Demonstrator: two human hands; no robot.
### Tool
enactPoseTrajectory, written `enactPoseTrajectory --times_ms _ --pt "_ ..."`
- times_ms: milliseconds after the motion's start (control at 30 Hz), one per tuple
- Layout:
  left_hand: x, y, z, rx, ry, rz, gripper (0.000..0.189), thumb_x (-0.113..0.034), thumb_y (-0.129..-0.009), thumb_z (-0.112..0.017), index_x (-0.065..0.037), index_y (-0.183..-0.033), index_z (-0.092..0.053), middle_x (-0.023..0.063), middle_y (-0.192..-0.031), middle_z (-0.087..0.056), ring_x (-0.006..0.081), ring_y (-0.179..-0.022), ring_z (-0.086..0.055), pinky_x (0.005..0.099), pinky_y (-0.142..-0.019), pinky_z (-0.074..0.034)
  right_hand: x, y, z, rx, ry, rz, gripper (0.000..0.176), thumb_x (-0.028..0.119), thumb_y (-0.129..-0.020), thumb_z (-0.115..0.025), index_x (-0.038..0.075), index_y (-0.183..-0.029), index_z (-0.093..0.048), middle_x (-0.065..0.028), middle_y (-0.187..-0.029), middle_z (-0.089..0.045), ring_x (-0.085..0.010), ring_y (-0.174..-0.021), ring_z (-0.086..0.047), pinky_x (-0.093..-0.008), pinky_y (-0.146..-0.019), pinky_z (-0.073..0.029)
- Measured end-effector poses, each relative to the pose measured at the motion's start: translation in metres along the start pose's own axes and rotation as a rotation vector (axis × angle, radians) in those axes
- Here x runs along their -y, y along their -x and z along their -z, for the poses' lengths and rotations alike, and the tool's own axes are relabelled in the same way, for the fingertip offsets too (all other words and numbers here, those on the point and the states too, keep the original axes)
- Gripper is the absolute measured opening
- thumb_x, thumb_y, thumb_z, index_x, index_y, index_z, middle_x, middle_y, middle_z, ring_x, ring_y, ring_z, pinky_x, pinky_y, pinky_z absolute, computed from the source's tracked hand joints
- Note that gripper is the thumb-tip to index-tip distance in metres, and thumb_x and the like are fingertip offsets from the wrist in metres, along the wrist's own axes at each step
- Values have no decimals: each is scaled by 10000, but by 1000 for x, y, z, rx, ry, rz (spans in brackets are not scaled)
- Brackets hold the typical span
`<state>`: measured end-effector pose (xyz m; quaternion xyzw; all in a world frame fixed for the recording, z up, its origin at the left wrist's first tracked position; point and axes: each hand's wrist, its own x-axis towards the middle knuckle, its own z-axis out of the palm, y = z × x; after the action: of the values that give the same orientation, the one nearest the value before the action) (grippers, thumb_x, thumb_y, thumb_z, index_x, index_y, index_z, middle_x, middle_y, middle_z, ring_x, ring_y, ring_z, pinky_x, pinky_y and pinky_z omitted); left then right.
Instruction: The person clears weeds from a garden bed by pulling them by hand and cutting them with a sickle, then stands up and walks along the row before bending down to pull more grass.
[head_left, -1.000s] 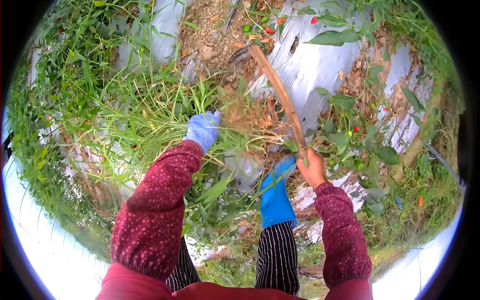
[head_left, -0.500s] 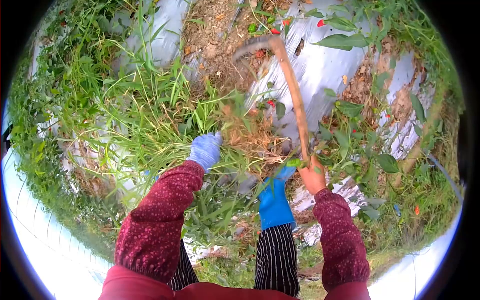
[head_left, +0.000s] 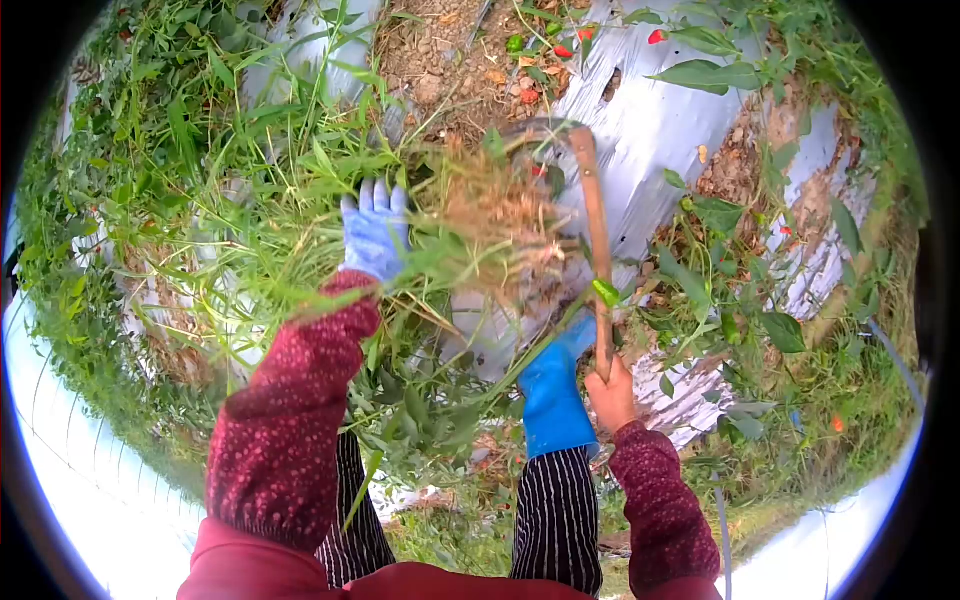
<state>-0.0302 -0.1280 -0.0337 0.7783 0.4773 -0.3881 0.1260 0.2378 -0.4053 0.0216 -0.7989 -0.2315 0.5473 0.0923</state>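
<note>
My left hand (head_left: 375,232), in a pale blue glove, is open with its fingers stretched apart over green weeds (head_left: 300,250). My right hand (head_left: 612,394) is bare and wrapped around the low end of a sickle's wooden handle. The sickle (head_left: 593,215) points away from me, and its curved blade bends left, partly hidden behind grass. Between the blade and my left hand is a motion-blurred clump of uprooted weeds (head_left: 500,225) with brownish roots. A green pepper (head_left: 606,292) shows against the handle.
My blue boot (head_left: 555,405) stands just left of my right hand. Silvery plastic mulch (head_left: 650,130) covers the ground beyond, with bare soil (head_left: 430,65) beside it. Red peppers (head_left: 562,51) lie at the top. Pepper plants (head_left: 715,215) grow on the right.
My left hand has moved left and away from me, its closed fingers now spread. The sickle and my right hand have come nearer my body. The weed clump has shifted and blurred.
</note>
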Motion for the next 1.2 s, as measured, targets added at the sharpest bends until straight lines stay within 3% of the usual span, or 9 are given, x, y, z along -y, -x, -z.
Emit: enactPoseTrajectory --times_ms 67,367,433,500,533,767,833,933,1200 --pt "3 -52 -7 -18 -190 -150 852 -504 -871 -495 -41 -1449 -74 169 -1497 -163 308 -1396 -115 531 -1116 -106 7 -8 -13 -61 -209 -30 150 56 -788 -551 7 -923 -507 -36 -680 -526 -99 -588 -492 -284 -535 -439" --pt "-3 -115 -3 442 449 132 1130 -442 -706 -722 -29 -1444 27 215 -1278 -502 303 -1136 -540 375 -966 -419 3 -8 -23 -86 -268 -94 146 49 -800 -562 22 -934 -510 -21 -675 -513 -90 -575 -471 -273 -528 -427" --pt "-8 -132 -27 413 457 216 943 -436 -741 -692 -26 -1429 -195 212 -1195 -566 308 -1092 -570 376 -951 -426 5 -11 -23 -75 -263 -81 160 53 -805 -563 21 -953 -512 -19 -683 -514 -89 -583 -471 -274 -535 -429" --pt "-7 -185 -91 604 204 -254 656 -424 -786 -645 -47 -1296 -475 182 -1208 -567 317 -1109 -555 387 -942 -434 9 -18 -22 -69 -253 -57 174 57 -810 -563 19 -973 -514 -17 -691 -515 -88 -590 -471 -275 -542 -430" --pt "-13 -160 -52 542 264 -170 481 -412 -816 -606 -57 -1141 -613 162 -1203 -574 328 -1116 -547 398 -934 -441 13 -21 -24 -84 -260 -41 199 65 -814 -563 18 -1001 -514 -17 -695 -513 -86 -605 -472 -274 -553 -432" --pt "-26 -100 -3 301 520 141 429 -360 -804 -606 -48 -1099 -602 202 -1074 -620 349 -1010 -591 411 -860 -470 46 -49 -11 -114 -204 48 182 61 -821 -546 41 -996 -501 16 -708 -490 -59 -614 -472 -251 -522 -408" --pt "-29 -95 -10 284 535 129 375 -317 -804 -594 -84 -1097 -602 190 -1042 -634 337 -981 -608 419 -847 -476 32 -61 9 -85 -7 110 307 130 -837 -555 35 -1119 -482 -23 -746 -546 -112 -655 -519 -292 -581 -443" --pt "-35 -52 -10 280 404 70 320 -269 -801 -576 -118 -1080 -618 153 -977 -657 310 -939 -631 422 -821 -486 39 -66 26 29 384 77 329 231 -842 -542 27 -1091 -474 -224 -888 -583 -406 -838 -570 -442 -710 -458" --pt "-37 -35 -33 178 333 -115 245 -200 -809 -567 -104 -1020 -646 139 -980 -657 265 -978 -613 391 -822 -477 56 -92 23 -170 381 232 368 181 -811 -557 67 -1146 -458 -151 -946 -576 -304 -886 -565 -408 -765 -444"
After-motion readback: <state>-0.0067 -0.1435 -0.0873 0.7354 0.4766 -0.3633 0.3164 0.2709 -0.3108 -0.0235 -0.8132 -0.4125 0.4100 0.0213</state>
